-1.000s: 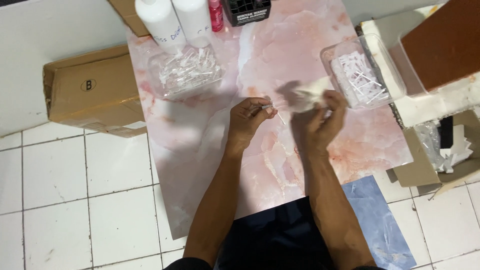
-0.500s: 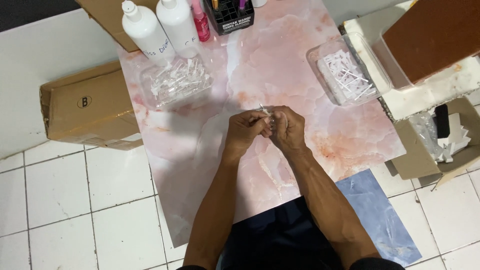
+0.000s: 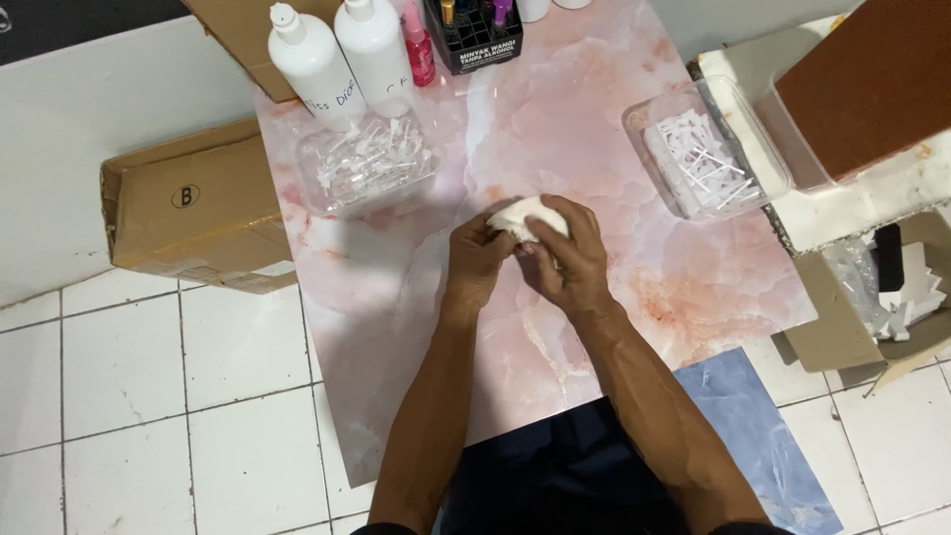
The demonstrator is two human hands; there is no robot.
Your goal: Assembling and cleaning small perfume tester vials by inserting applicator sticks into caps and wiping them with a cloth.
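My left hand point(image 3: 477, 256) and my right hand point(image 3: 565, 260) meet over the middle of a pink marble-patterned board point(image 3: 416, 327). Both close around a crumpled white cloth or tissue point(image 3: 525, 214) that sticks out above the fingers. Anything small inside the cloth is hidden by the fingers. A clear plastic tray point(image 3: 369, 163) of small clear vials lies up and to the left of the hands. Another clear tray point(image 3: 705, 159) with white sticks sits to the upper right.
Two white squeeze bottles point(image 3: 315, 61), a pink bottle point(image 3: 417, 45) and a black rack point(image 3: 474, 35) stand at the board's far edge. A cardboard box point(image 3: 193, 206) lies on the white tiled floor at left. A brown box point(image 3: 872, 84) and packing scraps are at right.
The hands came together at the board's centre, and the white cloth that was in the right hand a second ago is now bunched between both hands. The camera view shifted slightly.
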